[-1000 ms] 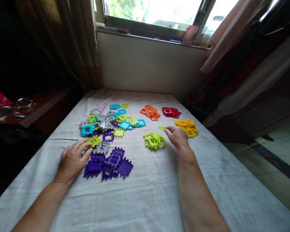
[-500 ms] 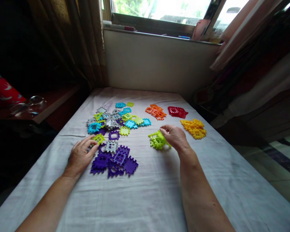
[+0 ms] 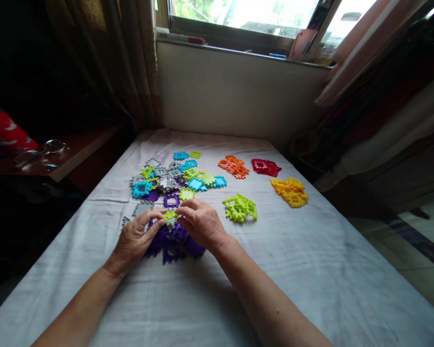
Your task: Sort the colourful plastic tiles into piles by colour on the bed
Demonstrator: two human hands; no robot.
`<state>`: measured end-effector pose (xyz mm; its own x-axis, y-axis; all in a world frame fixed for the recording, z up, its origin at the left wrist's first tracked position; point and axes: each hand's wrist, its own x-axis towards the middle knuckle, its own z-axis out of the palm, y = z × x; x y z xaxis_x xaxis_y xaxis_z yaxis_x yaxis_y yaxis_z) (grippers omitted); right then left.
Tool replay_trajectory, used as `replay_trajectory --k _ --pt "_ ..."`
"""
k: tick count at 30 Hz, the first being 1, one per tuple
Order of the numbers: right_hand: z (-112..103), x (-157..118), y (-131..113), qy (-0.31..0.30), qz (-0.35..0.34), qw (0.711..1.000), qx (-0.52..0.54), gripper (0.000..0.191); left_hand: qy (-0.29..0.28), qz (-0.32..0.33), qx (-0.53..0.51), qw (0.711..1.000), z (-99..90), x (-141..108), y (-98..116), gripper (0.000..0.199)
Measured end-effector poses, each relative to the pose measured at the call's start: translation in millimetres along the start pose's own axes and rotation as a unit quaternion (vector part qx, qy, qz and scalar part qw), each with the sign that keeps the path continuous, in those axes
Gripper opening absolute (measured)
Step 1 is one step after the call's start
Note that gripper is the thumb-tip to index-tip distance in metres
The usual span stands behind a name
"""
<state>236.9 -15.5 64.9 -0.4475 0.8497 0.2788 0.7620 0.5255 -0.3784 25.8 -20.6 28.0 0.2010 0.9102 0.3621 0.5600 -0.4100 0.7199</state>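
A lime-green interlocking tile (image 3: 170, 216) is pinched between my left hand (image 3: 136, 236) and my right hand (image 3: 202, 222), both closed on its opposite edges. Beneath it lies a pile of purple tiles (image 3: 175, 248), partly covered by my fingers. A pale grey tile below the lime one is mostly hidden. Just beyond my fingertips is a purple frame tile (image 3: 171, 200), with a yellow-green tile (image 3: 187, 193) beside it. The separate lime-green pile (image 3: 240, 208) rests to the right of my right hand.
Mixed grey, blue, green and purple tiles (image 3: 168, 178) spread over the far left of the sheet-covered surface (image 3: 217, 299). Orange (image 3: 233, 166), red (image 3: 265, 167) and yellow piles (image 3: 289, 192) lie to the right. Eyeglasses (image 3: 43, 153) rest on a side shelf.
My right hand has moved left from the lime-green pile to meet my left hand. The lime tile has been lifted from the left and moved right, now between both hands.
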Motion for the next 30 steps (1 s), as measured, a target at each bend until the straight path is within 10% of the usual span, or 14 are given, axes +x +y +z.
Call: replay_trajectory --k 5,11,16,25,30 --pt "-11 2 13 0.025 0.038 0.999 0.016 0.020 0.006 -0.024 -0.014 1.000 1.3 -1 -3 0.045" --pt "-60 -17 86 0.100 0.275 0.954 0.056 0.025 0.049 -0.007 0.090 0.995 -4.2 1 -18 0.049" --pt "-85 -42 125 0.072 0.336 0.938 0.054 0.024 0.063 -0.009 0.134 0.989 -6.9 1 -22 0.043" --pt "-88 -41 117 0.078 0.386 0.918 -0.046 0.028 0.084 -0.002 0.157 0.984 -10.6 3 -24 0.038" --pt "-56 -12 79 0.042 0.268 0.959 -0.077 0.026 0.092 -0.004 0.165 0.982 -12.4 4 -28 0.038"
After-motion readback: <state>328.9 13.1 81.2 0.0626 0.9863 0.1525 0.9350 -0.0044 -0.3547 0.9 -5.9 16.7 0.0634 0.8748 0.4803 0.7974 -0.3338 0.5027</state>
